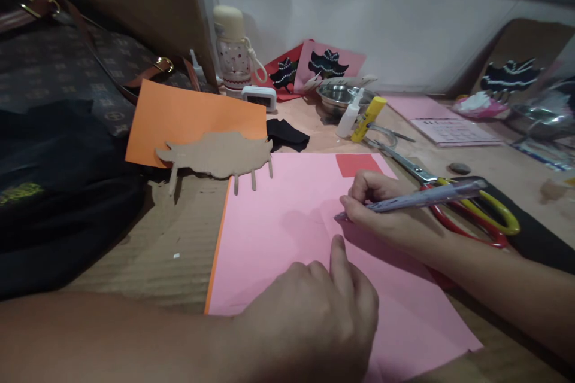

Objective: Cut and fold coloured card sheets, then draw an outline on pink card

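A pink paper sheet [287,233] lies on the table in front of me, with an orange edge showing under its left side. My right hand [381,209] is closed around a pen [431,196], whose tip touches the pink sheet. My left hand [314,317] rests on the sheet's near part in a loose fist, with one finger stretched out and pressing the paper. A small red square [358,164] lies at the sheet's far edge.
A cardboard cut-out shape [220,155] lies on an orange sheet [188,116]. Two pairs of scissors [467,215] lie at the right on black paper. A glue stick [368,118], steel bowl [336,96], bottle [231,48] and bags [54,149] stand around.
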Demonstrator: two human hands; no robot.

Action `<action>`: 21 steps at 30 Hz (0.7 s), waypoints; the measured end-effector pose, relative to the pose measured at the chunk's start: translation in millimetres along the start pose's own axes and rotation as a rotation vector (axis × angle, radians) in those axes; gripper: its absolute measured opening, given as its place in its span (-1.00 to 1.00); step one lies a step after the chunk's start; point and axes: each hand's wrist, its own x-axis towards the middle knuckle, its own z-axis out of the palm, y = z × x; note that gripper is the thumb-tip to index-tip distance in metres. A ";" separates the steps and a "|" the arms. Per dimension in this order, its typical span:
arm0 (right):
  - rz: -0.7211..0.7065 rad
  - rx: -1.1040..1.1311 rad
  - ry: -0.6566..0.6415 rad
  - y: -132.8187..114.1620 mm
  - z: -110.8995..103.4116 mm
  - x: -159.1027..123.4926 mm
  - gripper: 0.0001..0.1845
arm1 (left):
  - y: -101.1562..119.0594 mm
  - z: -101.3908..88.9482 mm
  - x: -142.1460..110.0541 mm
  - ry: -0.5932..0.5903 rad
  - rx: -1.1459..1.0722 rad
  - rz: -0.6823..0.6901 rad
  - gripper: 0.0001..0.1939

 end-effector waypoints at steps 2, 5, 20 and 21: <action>-0.018 -0.011 0.004 -0.6 -0.1 0.2 -0.73 | -0.1 -0.6 0.4 -0.001 -0.003 0.001 -0.65; -0.030 -0.011 -0.008 0.0 0.8 0.6 -0.73 | -0.5 -1.5 0.9 -0.015 -0.010 0.011 -0.65; 0.009 -0.067 0.007 2.4 -0.3 -1.9 -0.75 | -1.8 -1.6 1.5 -0.063 -0.038 0.019 -0.65; 0.012 -0.062 0.007 3.0 -0.3 -1.8 -0.75 | -1.7 -1.8 1.4 -0.068 -0.038 0.018 -0.65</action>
